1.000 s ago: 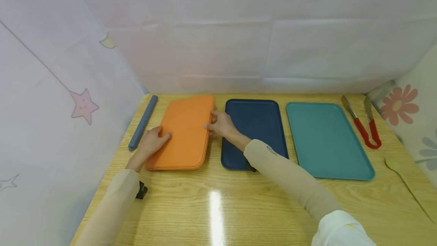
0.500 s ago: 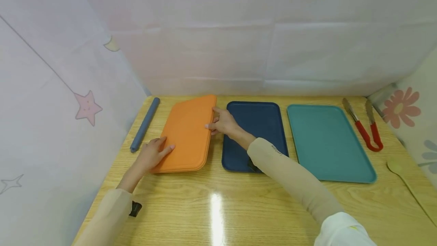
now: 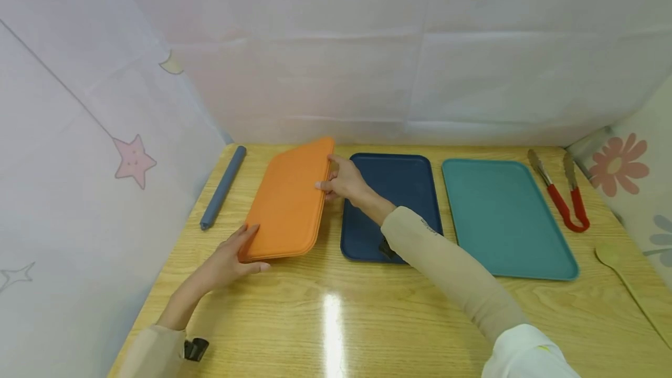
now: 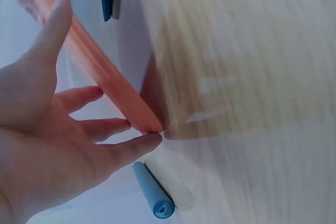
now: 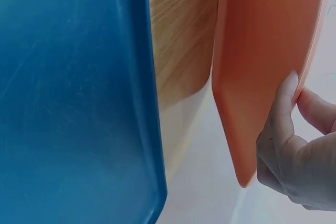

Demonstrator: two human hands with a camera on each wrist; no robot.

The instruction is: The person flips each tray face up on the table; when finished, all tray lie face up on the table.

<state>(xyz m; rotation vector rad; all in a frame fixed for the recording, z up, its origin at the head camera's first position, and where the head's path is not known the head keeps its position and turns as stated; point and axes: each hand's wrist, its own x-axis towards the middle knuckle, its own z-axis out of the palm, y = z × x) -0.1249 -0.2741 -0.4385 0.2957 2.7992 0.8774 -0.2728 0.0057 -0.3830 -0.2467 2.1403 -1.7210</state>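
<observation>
An orange tray point(image 3: 289, 200) is tilted in the head view, its right side lifted off the table and its left side low. My right hand point(image 3: 346, 182) pinches that raised right edge between thumb and fingers; the right wrist view shows this pinch on the orange tray point(image 5: 262, 40) too. At the near left corner, my left hand point(image 3: 228, 258) touches the tray's edge with fingers and thumb spread. Seen from the left wrist, the fingertips lie along the orange tray's edge point(image 4: 113, 80) while the thumb stands apart on the near side.
Left of the orange tray lies a blue-grey rolled tube point(image 3: 223, 187). To the right are a dark blue tray point(image 3: 396, 185), a teal tray point(image 3: 509, 220), red-handled tongs point(image 3: 567, 206) and a yellow-green spoon point(image 3: 609, 255). A fabric wall point(image 3: 325, 86) stands behind the wooden table point(image 3: 273, 319).
The orange tray's right side has risen and it tilts more. My left hand has slid down from the left side to the near left corner, its thumb moving off the top face.
</observation>
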